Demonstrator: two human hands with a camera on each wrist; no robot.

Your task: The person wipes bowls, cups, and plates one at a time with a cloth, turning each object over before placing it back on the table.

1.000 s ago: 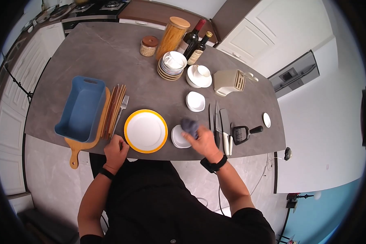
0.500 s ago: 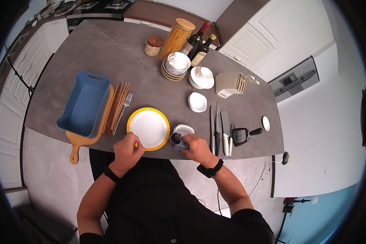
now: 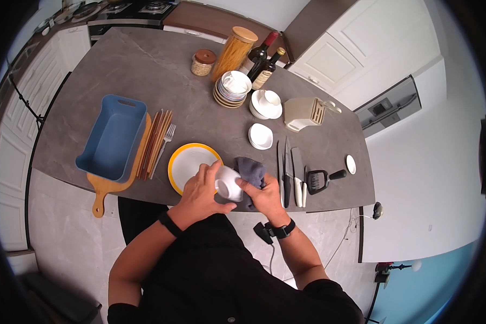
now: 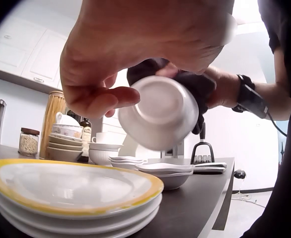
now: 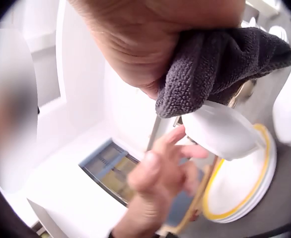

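Note:
A small white bowl (image 3: pixel 229 184) is held tilted over the right side of the yellow-rimmed plate (image 3: pixel 181 167), its underside turned toward the left hand in the left wrist view. My right hand (image 3: pixel 267 197) grips it through a dark grey towelling cloth (image 3: pixel 251 170), thumb at the bowl's side. Bunched cloth (image 5: pixel 210 67) covers part of the bowl in the right wrist view. My left hand (image 3: pixel 198 195) is close to the bowl's left side, with fingers spread and thumb apart in the right wrist view (image 5: pixel 163 173). White dishes (image 4: pixel 168 173) stand behind the plate stack.
On the left a blue tray (image 3: pixel 110 137) sits on a wooden board (image 3: pixel 107 186), beside chopsticks (image 3: pixel 155 143) and a fork (image 3: pixel 163 147). To the right lie knives (image 3: pixel 297 173) and a black-handled masher (image 3: pixel 321 181). Bowls (image 3: pixel 232 94), jars and bottles stand at the back.
The right hand, with the cloth, has lifted the white bowl off the table and tilted it. My left hand has moved right, from the plate's front edge to beside the bowl, its fingers spreading.

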